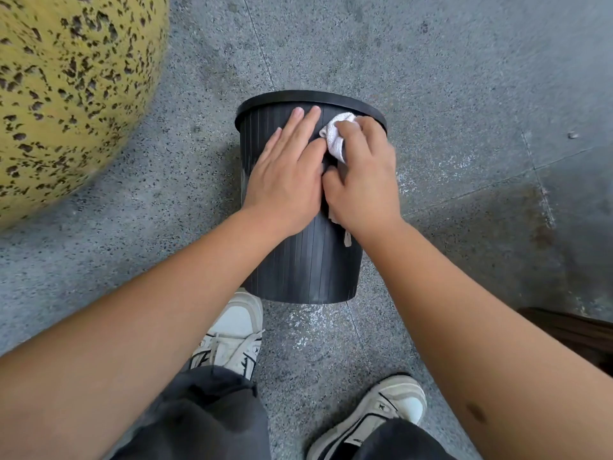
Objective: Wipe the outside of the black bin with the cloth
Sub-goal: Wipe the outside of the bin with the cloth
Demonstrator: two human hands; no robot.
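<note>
- The black bin [308,260] sits on the grey speckled floor [447,94], right in front of the person's two sneakers [232,333].
- Left hand [287,180] lies flat on the bin's ribbed side, fingers straight, holding nothing.
- Right hand [363,180] is curled round a bunched white cloth [335,137], pressing it on the wall just under the rim.
- Big yellow speckled boulder [66,94] sits off left.
</note>
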